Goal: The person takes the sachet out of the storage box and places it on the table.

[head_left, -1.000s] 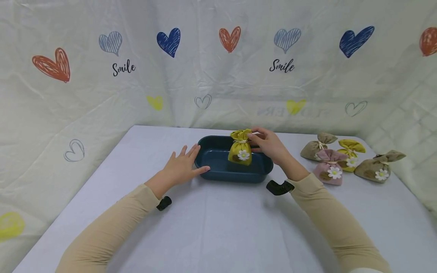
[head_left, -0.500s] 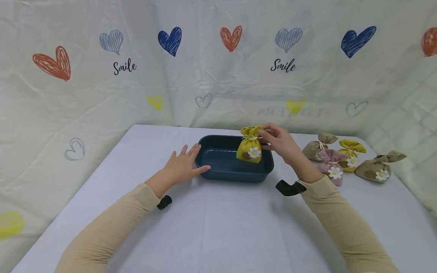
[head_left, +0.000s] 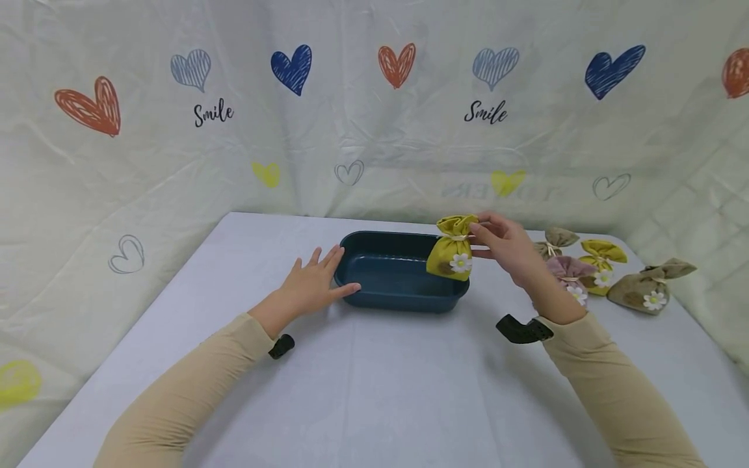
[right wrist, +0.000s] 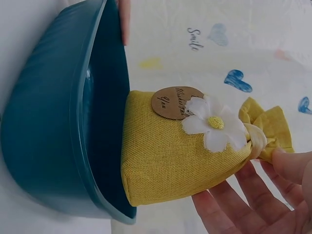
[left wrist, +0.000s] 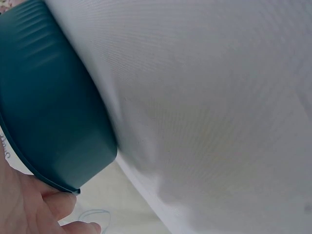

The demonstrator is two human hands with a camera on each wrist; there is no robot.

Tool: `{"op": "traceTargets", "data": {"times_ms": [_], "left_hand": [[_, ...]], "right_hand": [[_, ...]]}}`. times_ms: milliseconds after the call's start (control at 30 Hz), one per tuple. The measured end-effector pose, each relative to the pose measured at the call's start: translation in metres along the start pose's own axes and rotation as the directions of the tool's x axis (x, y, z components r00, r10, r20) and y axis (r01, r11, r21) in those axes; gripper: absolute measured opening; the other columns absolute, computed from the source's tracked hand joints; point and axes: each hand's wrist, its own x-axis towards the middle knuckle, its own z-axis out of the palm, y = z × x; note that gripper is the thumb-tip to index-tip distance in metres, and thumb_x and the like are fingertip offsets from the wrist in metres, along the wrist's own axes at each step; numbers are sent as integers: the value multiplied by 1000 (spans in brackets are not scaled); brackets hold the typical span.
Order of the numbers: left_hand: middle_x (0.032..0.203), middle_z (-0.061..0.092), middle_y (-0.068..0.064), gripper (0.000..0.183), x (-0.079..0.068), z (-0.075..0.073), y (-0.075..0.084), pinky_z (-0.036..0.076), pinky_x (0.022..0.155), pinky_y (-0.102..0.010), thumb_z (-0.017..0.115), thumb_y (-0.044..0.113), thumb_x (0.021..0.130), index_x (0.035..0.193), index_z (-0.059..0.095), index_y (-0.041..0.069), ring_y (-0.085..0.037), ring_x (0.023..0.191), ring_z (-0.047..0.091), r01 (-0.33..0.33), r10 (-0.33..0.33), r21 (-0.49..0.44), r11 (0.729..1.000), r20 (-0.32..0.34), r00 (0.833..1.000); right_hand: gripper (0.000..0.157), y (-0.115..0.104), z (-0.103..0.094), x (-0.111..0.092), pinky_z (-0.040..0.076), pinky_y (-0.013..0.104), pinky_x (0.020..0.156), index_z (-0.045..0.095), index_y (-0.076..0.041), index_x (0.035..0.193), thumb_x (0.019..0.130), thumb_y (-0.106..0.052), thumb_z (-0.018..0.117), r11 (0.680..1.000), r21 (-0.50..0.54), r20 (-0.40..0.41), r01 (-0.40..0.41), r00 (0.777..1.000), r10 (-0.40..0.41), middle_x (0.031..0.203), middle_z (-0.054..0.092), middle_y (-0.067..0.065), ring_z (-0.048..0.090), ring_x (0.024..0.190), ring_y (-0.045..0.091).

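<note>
A small yellow drawstring pouch (head_left: 448, 259) with a white daisy and a brown tag hangs upright from my right hand (head_left: 508, 246), which pinches its gathered neck between thumb and fingers. In the right wrist view the pouch's (right wrist: 165, 151) base overlaps the rim of a dark teal oblong basin (right wrist: 53, 112). From the head view, the pouch is over the right end of the basin (head_left: 398, 300), whose visible interior holds nothing. My left hand (head_left: 310, 286) lies with spread, straight fingers against the basin's left rim; in the left wrist view its fingers (left wrist: 58, 204) touch that rim.
To the right on the white table (head_left: 398, 390) stand several more pouches: a pink one (head_left: 566, 273), a yellow one (head_left: 603, 260), a taupe one (head_left: 640, 289) and another taupe one (head_left: 558, 238) partly behind my right hand. A white heart-printed curtain (head_left: 351, 117) hangs behind.
My right hand has moved right with the yellow pouch, from over the basin's middle to its right end. The left hand and the basin have stayed put.
</note>
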Motion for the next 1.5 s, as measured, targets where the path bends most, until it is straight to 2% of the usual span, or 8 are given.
{"op": "traceTargets", "data": {"times_ms": [167,233,500,767,967,1233,1500], "left_hand": [[171,12,-5,98,-2,-2,1,13,118,-68,45,73,98,166,12,11,-41,155,11,-1,1,-10,1000,4,1000],[171,12,-6,98,-2,-2,2,13,118,-68,45,73,98,166,12,11,-41,155,11,-1,1,-7,1000,3,1000],[171,12,-6,98,-2,-1,2,13,118,-68,44,73,98,166,12,11,-41,155,11,0,0,-4,1000,0,1000],[171,12,-6,98,-3,-2,3,13,118,-68,44,73,98,166,11,11,-41,155,10,1,-1,-13,1000,5,1000],[171,12,-6,98,-4,-2,3,13,118,-68,44,73,98,166,11,11,-41,155,11,2,-2,-7,1000,3,1000],[171,11,-6,97,-6,-4,4,12,118,-67,44,72,99,166,11,11,-40,155,10,6,-6,-10,1000,10,1000],[171,12,-6,98,-5,-2,3,13,118,-67,45,72,98,166,12,11,-41,155,10,4,-4,-13,1000,4,1000]], "right_hand": [[39,1,-9,-7,57,22,83,49,7,133,111,-24,47,999,-19,-39,-27,999,26,121,58,6,62,97,-1],[39,1,-13,-9,56,20,83,49,8,134,111,-25,46,999,-20,-43,-39,998,39,118,58,1,62,96,-2],[40,2,-31,-19,56,22,88,49,2,133,111,-31,45,995,-52,-63,-91,994,88,117,57,-5,59,102,0],[20,10,-54,-33,55,16,79,55,-10,118,111,-26,48,999,-18,-107,-47,993,45,100,62,-20,61,94,-5],[16,12,-76,-45,54,14,77,56,-11,115,111,-24,47,999,-35,-80,-13,997,10,100,63,-20,61,93,-4],[13,16,-98,-57,52,11,76,58,-25,111,111,-24,45,996,-83,-71,-20,997,14,100,61,-23,59,93,-6],[24,27,-120,-67,53,12,74,65,-30,107,110,-15,47,1000,-3,-64,24,998,-25,100,65,-19,62,93,-4]]}}
